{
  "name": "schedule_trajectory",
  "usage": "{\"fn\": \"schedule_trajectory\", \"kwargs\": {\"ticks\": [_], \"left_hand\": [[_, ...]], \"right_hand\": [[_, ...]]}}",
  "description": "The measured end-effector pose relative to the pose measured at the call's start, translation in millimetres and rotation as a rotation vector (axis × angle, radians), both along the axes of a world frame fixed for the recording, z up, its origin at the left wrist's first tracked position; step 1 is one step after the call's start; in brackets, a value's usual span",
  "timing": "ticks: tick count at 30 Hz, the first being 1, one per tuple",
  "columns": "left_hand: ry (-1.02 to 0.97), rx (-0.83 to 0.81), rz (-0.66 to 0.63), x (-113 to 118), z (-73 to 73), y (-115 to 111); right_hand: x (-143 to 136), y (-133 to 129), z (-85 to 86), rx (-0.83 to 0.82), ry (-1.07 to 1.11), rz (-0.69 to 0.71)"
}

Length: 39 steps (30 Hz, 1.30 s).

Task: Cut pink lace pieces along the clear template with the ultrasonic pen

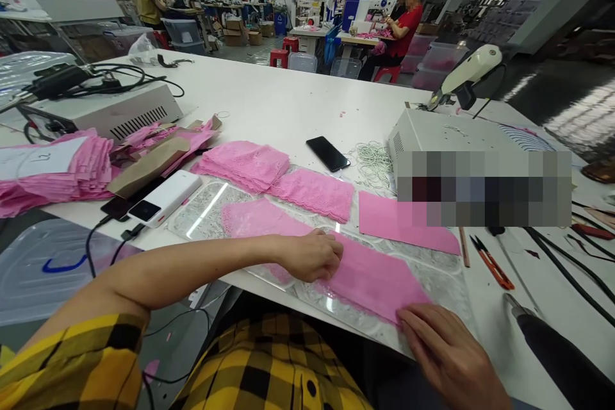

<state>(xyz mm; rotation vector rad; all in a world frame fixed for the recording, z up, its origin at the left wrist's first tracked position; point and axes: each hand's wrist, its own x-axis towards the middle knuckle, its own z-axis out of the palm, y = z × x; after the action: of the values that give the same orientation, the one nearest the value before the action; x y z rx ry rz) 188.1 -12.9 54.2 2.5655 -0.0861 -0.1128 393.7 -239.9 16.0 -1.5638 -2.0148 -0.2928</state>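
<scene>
Two hands work one pink lace piece (372, 278) lying on a clear patterned sheet (206, 211) at the near edge of the worktop (288, 102): the left hand (312, 256) presses its upper edge with fingers curled, the right hand (446, 349) lies flat and open on its near corner, the two well apart. Beyond lie three more loose pink pieces, one folded lace stack (245, 163), one black phone (328, 154), one white power bank (166, 197) and one pair of orange snips (492, 262). The white worktop stands in a long, strip-lit sewing hall.
</scene>
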Motion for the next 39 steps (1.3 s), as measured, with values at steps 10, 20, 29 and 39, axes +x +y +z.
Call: {"fn": "schedule_trajectory", "kwargs": {"ticks": [10,20,29,39], "left_hand": [[0.074,-0.044,-0.021,2,2.9,6],[0.084,-0.011,-0.030,3,5.0,4],[0.082,0.007,-0.015,5,2.2,2],[0.050,-0.063,0.023,6,-4.3,4]], "right_hand": [[-4,1,6.5,-0.026,-0.008,0.001],[-16,10,15.6,0.000,-0.022,-0.006],[-103,59,-0.5,0.096,0.080,-0.111],[-100,62,-11.0,0.031,0.297,-0.076]]}}
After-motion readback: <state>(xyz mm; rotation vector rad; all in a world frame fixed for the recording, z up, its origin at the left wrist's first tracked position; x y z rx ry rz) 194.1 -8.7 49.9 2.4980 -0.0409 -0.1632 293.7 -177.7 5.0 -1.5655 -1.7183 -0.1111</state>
